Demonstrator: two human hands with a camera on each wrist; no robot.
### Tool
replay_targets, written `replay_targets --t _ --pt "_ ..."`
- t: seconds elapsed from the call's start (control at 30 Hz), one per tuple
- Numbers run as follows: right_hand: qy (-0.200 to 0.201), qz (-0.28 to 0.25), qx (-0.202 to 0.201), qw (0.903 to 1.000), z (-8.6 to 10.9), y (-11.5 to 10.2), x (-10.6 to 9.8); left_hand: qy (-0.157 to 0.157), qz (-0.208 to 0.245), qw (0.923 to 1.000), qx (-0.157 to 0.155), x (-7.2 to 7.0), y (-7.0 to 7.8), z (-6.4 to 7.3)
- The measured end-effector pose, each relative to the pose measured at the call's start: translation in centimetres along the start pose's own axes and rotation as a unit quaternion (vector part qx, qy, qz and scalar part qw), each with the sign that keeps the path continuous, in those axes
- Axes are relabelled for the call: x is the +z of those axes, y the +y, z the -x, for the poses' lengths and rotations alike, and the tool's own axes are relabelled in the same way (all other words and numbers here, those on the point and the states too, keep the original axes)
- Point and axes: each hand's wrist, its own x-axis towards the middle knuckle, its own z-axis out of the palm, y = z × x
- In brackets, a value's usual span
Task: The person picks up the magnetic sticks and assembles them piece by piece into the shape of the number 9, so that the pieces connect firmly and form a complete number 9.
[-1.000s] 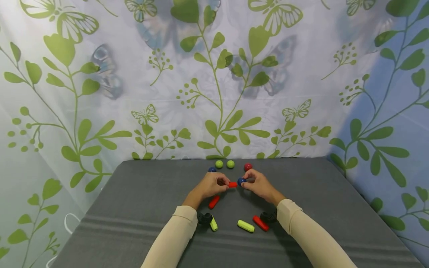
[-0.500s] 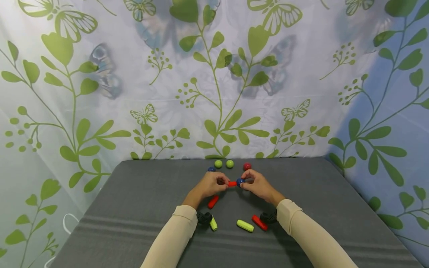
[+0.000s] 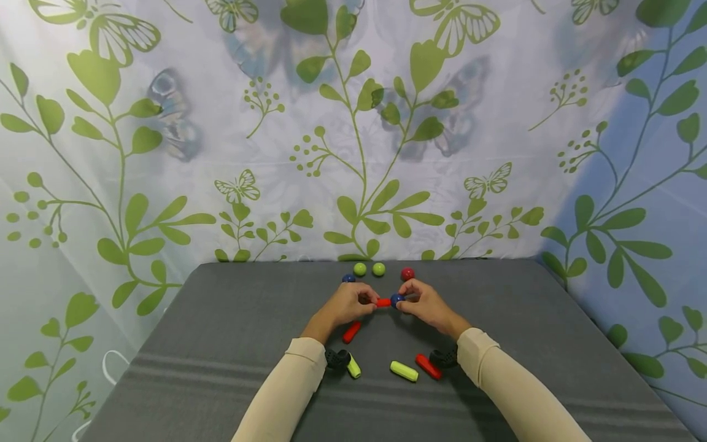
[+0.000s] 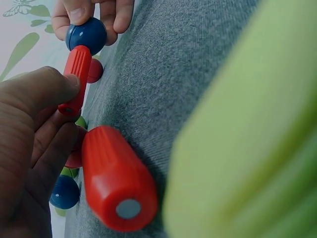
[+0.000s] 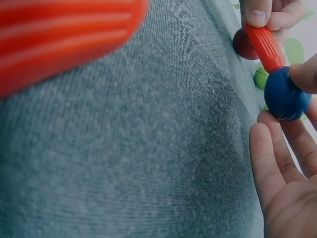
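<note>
My left hand pinches a short red ridged stick between thumb and fingers, pointing it toward my right hand. A dark blue ball is pinched in my right hand; the other fingers of that hand are spread below it. In both wrist views the stick's free end meets the ball's surface. The pair is held above the grey table. Beneath my left hand lies another red stick with a round grey disc in its end.
Two green balls, a red ball and a blue ball sit along the far side of the grey cloth-covered table. Nearer lie two yellow-green sticks and a red stick. A patterned curtain hangs behind.
One second ago a small gap showed between the red stick and the blue ball. The right hand has brought the ball left against the stick's end; since then both hands stay nearly still.
</note>
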Motion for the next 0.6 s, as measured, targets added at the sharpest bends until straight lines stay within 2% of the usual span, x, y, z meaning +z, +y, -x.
replay_targets --t 0.17,0.43,0.6 --pt "0.001 0.004 0.010 0.9999 -0.1 0.3 -0.2 -0.003 -0.012 0.9999 0.007 0.1 0.2 -0.2" --pt "0.007 0.011 0.020 0.9997 -1.2 3.4 -0.8 -0.009 -0.037 0.9993 -0.005 0.4 0.5 -0.4" --pt "0.002 0.012 0.019 0.9998 -1.1 3.6 -0.9 -0.007 -0.037 0.9993 -0.005 0.6 0.4 -0.4"
